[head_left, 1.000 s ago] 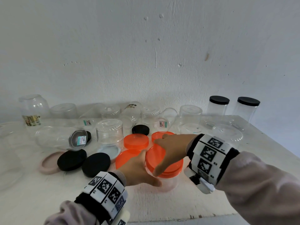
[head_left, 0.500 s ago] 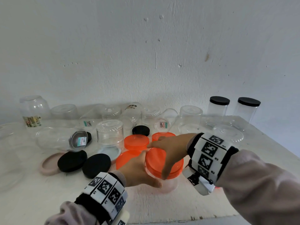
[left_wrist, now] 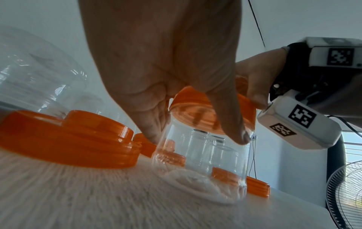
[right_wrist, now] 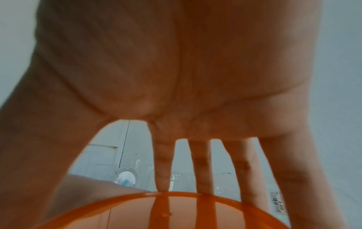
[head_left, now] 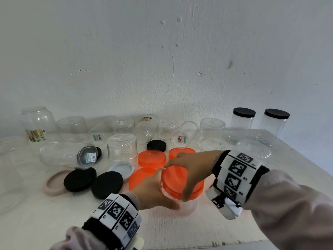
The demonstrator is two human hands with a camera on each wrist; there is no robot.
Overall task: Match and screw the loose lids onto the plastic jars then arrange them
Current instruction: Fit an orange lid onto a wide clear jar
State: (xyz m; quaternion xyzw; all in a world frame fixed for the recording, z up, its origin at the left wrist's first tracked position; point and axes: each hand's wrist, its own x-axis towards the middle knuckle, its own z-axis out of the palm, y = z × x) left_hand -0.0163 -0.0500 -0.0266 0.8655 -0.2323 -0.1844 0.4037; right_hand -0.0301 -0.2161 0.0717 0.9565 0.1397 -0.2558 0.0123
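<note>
**Head view: third jar being capped, most still open**

Your right hand [head_left: 191, 166] curls over the orange lid [head_left: 177, 179], pinching its rim; your left hand [head_left: 153, 193] grips the jar [left_wrist: 201, 167] standing on the table [head_left: 54, 222]. Two black-lidded jars [head_left: 243, 121] stand finished far right. Beyond, clear jars [head_left: 121, 150], orange lids [head_left: 151, 157] and black lids [head_left: 106, 184] await matching, then arranging.

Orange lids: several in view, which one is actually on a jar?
The orange lid under the right hand, on the clear jar that the left hand holds. The other orange lids lie loose on the table behind it.
</note>
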